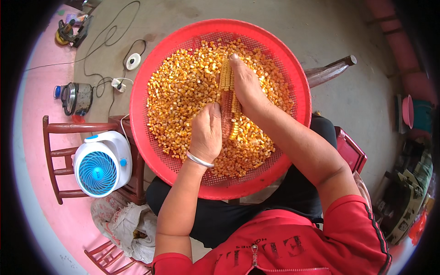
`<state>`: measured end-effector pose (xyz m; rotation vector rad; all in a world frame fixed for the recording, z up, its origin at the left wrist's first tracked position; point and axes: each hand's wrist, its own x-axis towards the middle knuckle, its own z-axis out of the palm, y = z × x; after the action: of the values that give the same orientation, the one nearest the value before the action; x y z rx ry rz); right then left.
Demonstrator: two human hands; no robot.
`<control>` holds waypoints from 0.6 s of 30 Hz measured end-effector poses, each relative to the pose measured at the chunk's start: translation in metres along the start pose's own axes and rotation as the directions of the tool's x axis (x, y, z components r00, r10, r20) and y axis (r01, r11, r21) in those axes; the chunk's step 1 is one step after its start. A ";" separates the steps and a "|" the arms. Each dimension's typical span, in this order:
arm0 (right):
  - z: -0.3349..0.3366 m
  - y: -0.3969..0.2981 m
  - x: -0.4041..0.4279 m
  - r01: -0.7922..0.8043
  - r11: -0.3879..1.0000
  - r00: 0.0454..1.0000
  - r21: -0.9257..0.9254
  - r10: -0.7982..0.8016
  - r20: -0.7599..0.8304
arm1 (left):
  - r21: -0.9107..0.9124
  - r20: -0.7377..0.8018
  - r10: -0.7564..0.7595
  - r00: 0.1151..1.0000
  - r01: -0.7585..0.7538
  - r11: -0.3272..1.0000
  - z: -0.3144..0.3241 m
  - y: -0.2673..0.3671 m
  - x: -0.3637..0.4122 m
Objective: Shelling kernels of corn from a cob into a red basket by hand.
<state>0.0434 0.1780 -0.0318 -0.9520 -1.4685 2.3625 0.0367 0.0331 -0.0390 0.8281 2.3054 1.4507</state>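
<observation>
Between my hands is an ear of corn [227, 80], partly stripped, with bare reddish cob showing along its lower middle and rows of yellow kernels left at the top and right side. My left hand [206, 129], a silver bangle at its wrist, grips the lower left of the cob with the thumb pointing up. Around the upper right side wraps my right hand [248, 82], its thumb near the tip. Fingers of both hands are largely hidden beneath. Below them, loose corn kernels [182, 89] fill a round red plastic basket [147, 151] with a mesh bottom.
To the left, a white and blue fan [98, 173] sits by a wooden chair [51, 158]. Cables, a power strip [118, 85] and a metal pot [78, 99] lie on the floor. A woven sack [134, 227] stands lower left. A wooden leg [330, 70] juts out right of the basket.
</observation>
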 end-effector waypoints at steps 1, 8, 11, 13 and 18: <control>0.000 0.000 0.000 0.000 1.000 1.000 0.001 0.000 0.001 | 0.002 -0.001 0.000 1.000 0.000 1.000 0.000 -0.003 -0.001; 0.005 0.000 0.000 0.112 0.992 0.992 -0.062 -0.115 -0.057 | -0.022 0.068 -0.084 0.994 0.085 0.996 0.001 0.014 0.008; 0.008 -0.010 -0.011 -0.140 0.972 0.982 0.186 0.112 0.152 | -0.034 0.068 -0.100 0.993 0.103 0.994 0.003 0.012 0.008; 0.005 -0.013 -0.008 -0.079 0.989 0.981 0.122 0.055 0.184 | -0.103 0.051 -0.018 0.999 0.023 0.994 0.006 0.006 0.009; 0.004 -0.010 -0.013 -0.042 0.997 0.990 0.059 0.033 0.138 | -0.123 0.071 -0.070 0.995 0.079 0.989 -0.001 -0.002 0.006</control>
<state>0.0494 0.1740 -0.0172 -0.8251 -1.4260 2.5301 0.0310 0.0358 -0.0397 0.7350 2.1481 1.4956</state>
